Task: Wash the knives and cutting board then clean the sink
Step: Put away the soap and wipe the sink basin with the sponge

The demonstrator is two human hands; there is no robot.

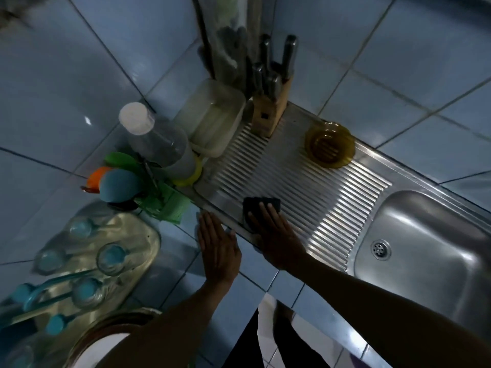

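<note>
A: Where is the right hand (268, 229) now?

B: It lies on a dark scouring pad (261, 209) at the front edge of the ribbed drainboard (332, 205). The fingers are straight and close together, and they press flat on the pad. They are not curled around it.

A: And the left hand (216, 243)?

B: It rests flat on the tiled worktop (172, 285), just beside the front left corner of the steel unit. Its fingers are also straight and together, and it holds nothing.

A: Where are the knives?

B: The knives (276, 67) stand in a wooden knife block (268, 112) at the back edge of the drainboard, near its left corner. Only the handles show.

A: And the sink?

B: The sink basin (430, 251) is at the right end of the drainboard, with the drain (380, 249) near its left wall. I cannot tell which thing is the cutting board.

A: What else stands on the drainboard?

B: An amber dish (329, 146) near the back edge, and a pale plastic container (212, 118) at the left side, beside the block. On the worktop at the left there is a tray (138, 235) with glasses (111, 258) upside down.
</note>
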